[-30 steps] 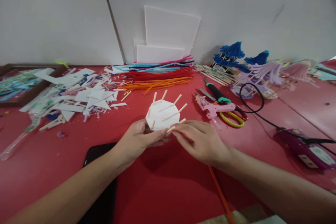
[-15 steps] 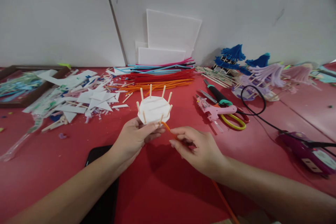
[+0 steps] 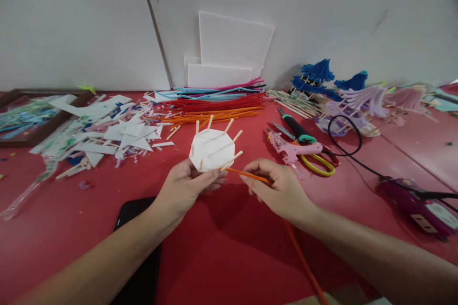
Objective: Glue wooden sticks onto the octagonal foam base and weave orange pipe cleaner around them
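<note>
My left hand (image 3: 184,189) grips the near edge of a white foam disc (image 3: 211,148) that has several short wooden sticks poking out around its rim. It holds the disc a little above the red table (image 3: 222,248). My right hand (image 3: 277,189) pinches a long orange pipe cleaner (image 3: 246,175) close to its tip. That tip touches the disc's near right edge by a stick. The rest of the pipe cleaner runs back under my right wrist toward the table's front edge.
A bundle of coloured pipe cleaners (image 3: 214,102) and white foam sheets (image 3: 229,50) lie at the wall. White foam scraps (image 3: 114,128) spread at the left. A pink glue gun (image 3: 291,150), scissors (image 3: 318,162), a black cable and purple socket (image 3: 418,200) sit right. A dark phone (image 3: 139,257) lies under my left forearm.
My right hand let go of a stick on the disc and took the orange pipe cleaner, bringing its tip to the disc's edge. My left hand tilted the disc and shifted it slightly.
</note>
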A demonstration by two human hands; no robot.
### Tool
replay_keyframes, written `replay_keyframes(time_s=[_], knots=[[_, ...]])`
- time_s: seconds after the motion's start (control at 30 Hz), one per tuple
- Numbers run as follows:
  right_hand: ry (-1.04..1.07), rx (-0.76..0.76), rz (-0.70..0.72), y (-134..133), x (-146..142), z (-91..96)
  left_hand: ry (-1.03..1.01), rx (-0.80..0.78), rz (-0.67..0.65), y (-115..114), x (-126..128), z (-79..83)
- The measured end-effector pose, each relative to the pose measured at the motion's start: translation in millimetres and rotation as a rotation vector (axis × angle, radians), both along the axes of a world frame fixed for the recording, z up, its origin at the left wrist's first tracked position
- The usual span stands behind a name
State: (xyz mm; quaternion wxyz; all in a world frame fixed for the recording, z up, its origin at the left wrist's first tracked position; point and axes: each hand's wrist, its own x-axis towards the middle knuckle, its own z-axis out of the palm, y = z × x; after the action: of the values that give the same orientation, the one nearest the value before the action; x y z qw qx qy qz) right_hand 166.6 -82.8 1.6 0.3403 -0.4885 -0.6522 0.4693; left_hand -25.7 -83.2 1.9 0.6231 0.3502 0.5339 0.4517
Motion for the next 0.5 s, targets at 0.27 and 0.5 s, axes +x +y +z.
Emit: replay_keyframes(time_s=[0.27,0.5], knots=[[0.510,-0.399,0.021,4,8,20.9,0.441,0.286,-0.066,-6,-3,5.6],[0.282,-0.098,0.096,-20,6,32.9,0.550,0.346,-0.049,-10,2,6.9]])
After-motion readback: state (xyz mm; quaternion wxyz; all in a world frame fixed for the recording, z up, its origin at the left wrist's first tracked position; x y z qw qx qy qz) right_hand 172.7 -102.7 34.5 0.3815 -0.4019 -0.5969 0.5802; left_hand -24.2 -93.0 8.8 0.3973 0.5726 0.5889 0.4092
